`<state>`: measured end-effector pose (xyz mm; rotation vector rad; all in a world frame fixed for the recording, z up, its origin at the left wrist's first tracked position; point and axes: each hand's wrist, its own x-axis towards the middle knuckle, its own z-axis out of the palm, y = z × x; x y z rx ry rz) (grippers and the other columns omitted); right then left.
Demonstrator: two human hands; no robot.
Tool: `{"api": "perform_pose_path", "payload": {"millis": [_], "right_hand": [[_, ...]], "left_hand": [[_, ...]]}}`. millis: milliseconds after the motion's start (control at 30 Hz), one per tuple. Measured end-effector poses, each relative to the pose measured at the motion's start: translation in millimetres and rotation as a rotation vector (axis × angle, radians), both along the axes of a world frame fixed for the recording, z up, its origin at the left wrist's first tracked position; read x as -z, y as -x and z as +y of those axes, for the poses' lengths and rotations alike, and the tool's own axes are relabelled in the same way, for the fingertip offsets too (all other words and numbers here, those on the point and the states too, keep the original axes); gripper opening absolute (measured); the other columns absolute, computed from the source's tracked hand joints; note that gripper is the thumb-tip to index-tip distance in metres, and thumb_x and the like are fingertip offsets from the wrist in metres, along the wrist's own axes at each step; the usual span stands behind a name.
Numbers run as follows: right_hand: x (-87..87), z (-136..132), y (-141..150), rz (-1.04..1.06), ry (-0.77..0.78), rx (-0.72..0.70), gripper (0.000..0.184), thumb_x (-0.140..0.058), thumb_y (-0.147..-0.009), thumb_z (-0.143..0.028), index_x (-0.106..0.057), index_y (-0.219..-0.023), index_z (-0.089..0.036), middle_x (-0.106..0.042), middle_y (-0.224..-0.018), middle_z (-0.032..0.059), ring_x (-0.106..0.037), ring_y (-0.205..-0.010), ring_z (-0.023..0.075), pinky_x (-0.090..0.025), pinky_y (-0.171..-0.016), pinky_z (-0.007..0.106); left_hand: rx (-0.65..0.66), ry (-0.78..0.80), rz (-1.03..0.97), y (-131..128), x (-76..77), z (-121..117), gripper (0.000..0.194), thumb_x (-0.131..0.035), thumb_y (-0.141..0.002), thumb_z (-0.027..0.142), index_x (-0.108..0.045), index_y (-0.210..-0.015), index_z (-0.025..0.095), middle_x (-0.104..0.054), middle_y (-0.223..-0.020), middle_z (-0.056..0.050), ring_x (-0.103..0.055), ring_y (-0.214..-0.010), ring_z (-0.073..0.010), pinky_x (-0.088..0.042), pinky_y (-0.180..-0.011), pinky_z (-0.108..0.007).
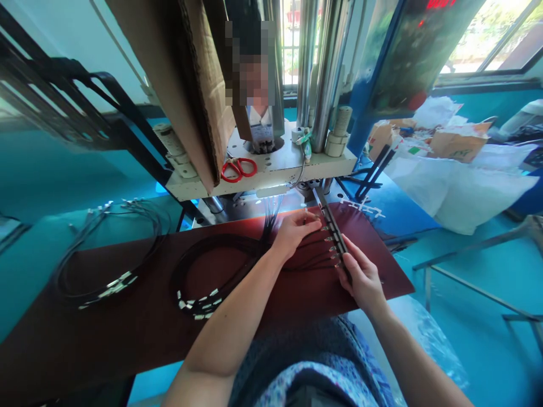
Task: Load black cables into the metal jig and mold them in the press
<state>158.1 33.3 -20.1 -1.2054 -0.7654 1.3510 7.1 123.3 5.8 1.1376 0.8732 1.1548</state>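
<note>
My right hand [360, 274] is closed around the near end of a long dark metal bar [333, 229], which slants away toward the machine. Several black cables [311, 244] run to the bar's left side, their small metal ends sitting along it. My left hand [297, 229] is at the upper left of the bar, thumb and fingers pinched on a cable end close to its side. Beside my left forearm lies a coiled bundle of black cables [203, 242] with white tags [199, 305]; its loose ends fan out near the machine.
A press machine [271, 175] with steel columns stands ahead, red-handled scissors [238, 169] on its ledge. Another cable coil [112, 288] lies left on the brown board [139, 333]. White sprue pieces [365, 207] and white bags [449, 186] are to the right. A cardboard sheet [186, 85] leans on the machine.
</note>
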Motion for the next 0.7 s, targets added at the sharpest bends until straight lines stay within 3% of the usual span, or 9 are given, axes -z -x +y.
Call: {"api": "perform_pose_path", "payload": {"millis": [100, 167, 367, 533, 700], "right_hand": [[-2.0, 0, -1, 0.047, 0.022, 0.021, 0.054, -0.069, -0.072, -0.040, -0.054, -0.123, -0.031, -0.057, -0.072, -0.0030, -0.043, -0.044, 0.0034, -0.037, -0.036, 0.012], [-2.0, -1, -2, 0.076, 0.032, 0.021, 0.054, -0.071, -0.070, -0.040, -0.056, -0.121, -0.032, -0.059, -0.077, -0.0024, -0.045, -0.046, 0.0029, -0.040, -0.039, 0.012], [-0.3, 0, -2, 0.096, 0.040, 0.015, 0.049, -0.071, -0.070, -0.038, -0.058, -0.117, -0.034, -0.062, -0.083, -0.0028, -0.047, -0.048, 0.0026, -0.043, -0.041, 0.012], [-0.9, -1, -3, 0.082, 0.043, 0.022, 0.049, -0.071, -0.069, -0.038, -0.059, -0.116, -0.034, -0.062, -0.083, -0.0026, -0.051, -0.051, 0.0041, -0.045, -0.043, 0.013], [1.0, 0, -4, 0.080, 0.045, 0.004, 0.055, -0.071, -0.069, -0.041, -0.056, -0.121, -0.032, -0.059, -0.070, -0.0033, -0.049, -0.045, 0.0038, -0.042, -0.039, 0.012]], "left_hand": [[-0.056, 0.015, -0.120, 0, 1.9, 1, 0.019, -0.068, -0.064, 0.030, -0.059, -0.072, 0.015, -0.056, -0.059, 0.004, -0.050, -0.057, -0.0078, -0.040, -0.061, -0.022], [-0.089, 0.011, -0.095, 0, 0.8, 0, 0.018, -0.065, -0.069, 0.032, -0.060, -0.073, 0.015, -0.055, -0.058, 0.004, -0.050, -0.056, -0.0078, -0.040, -0.059, -0.022], [-0.040, -0.348, 0.323, -3, -5.6, -9, 0.018, -0.054, -0.080, 0.030, -0.066, -0.079, 0.016, -0.062, -0.086, -0.005, -0.056, -0.085, -0.0151, -0.042, -0.077, -0.025], [-0.136, -0.348, 0.559, -8, 0.2, -4, 0.022, -0.048, -0.084, 0.031, -0.061, -0.074, 0.017, -0.060, -0.073, -0.002, -0.054, -0.073, -0.0157, -0.040, -0.070, -0.026], [0.103, -0.262, 0.477, -5, 0.7, 6, 0.021, -0.049, -0.082, 0.031, -0.063, -0.077, 0.016, -0.062, -0.074, -0.001, -0.055, -0.072, -0.0152, -0.039, -0.069, -0.025]]}}
